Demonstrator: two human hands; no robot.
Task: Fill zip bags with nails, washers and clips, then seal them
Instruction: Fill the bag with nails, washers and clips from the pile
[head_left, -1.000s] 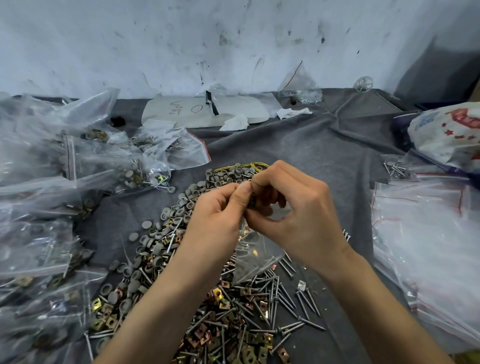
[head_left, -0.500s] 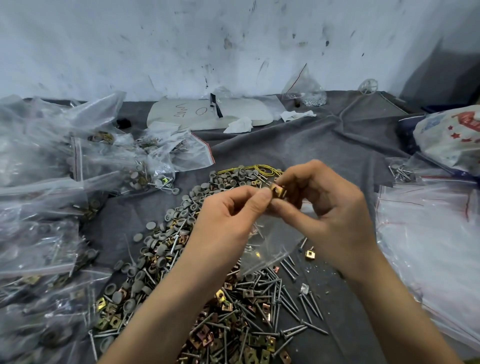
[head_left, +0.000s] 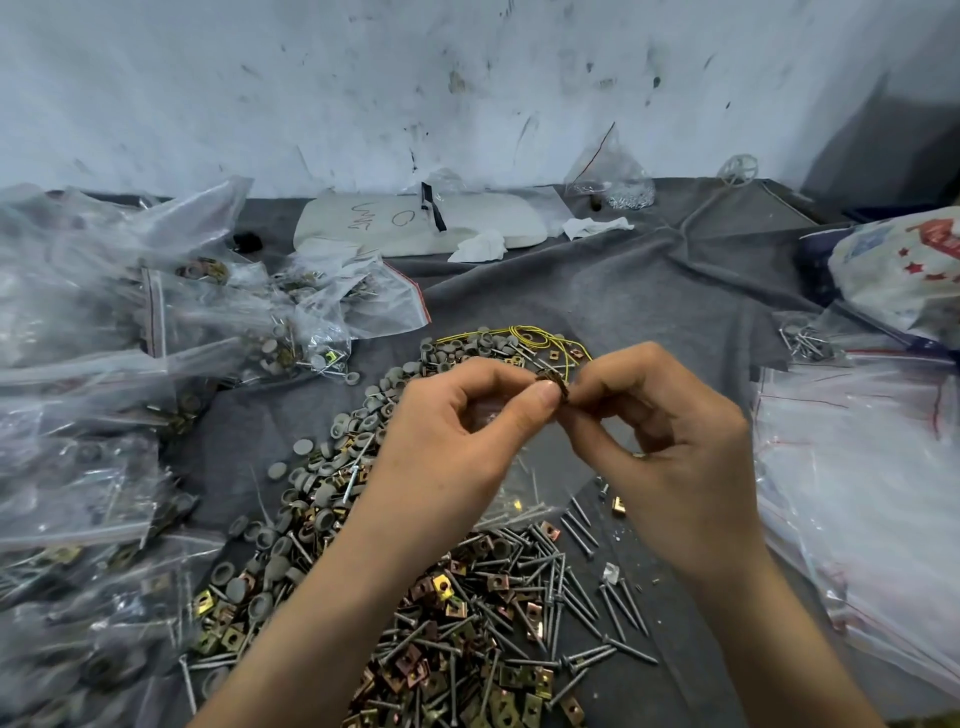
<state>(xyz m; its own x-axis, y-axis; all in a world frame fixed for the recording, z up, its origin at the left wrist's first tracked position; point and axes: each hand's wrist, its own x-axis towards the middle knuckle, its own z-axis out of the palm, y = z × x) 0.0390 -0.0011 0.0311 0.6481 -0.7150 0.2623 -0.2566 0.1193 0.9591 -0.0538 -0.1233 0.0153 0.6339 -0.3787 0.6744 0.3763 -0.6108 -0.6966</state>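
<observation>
Both hands are raised over the heap at the middle of the tabletop (head_left: 623, 291), which is covered in creased grey felt-like cloth. The left hand (head_left: 462, 436) has a narrow grip, thumb and forefinger pinching a small brown-gold metal clip (head_left: 554, 383). The right hand (head_left: 675, 452) pinches the same clip from the other side, its other fingers curled in. The clip is blurred, so I can't tell its facing.

A clear, thin, glossy zip bag (head_left: 519, 483) hangs below the fingertips. Its long axis runs from the hands down toward the heap, and its lower end lies on the nails (head_left: 566, 613).

- **Nails:** grey, slim and matte, fanned out, mostly lying near-to-far.
- **Washers (head_left: 332, 467):** round, grey and cup-shaped, in an arc on the left of the heap.
- **Loose clips (head_left: 441, 597):** square, folded, brassy to coppery, each with a centre hole, mixed in with the nails.
- **Rubber bands (head_left: 535, 335):** yellow loops at the far end of the heap.

Filled bags (head_left: 104, 364), crinkled, are piled at the left. Flat empty bags (head_left: 857, 467) with red zip lines are stacked at the right. A white foam board (head_left: 415, 223) lies by the scuffed white wall.
</observation>
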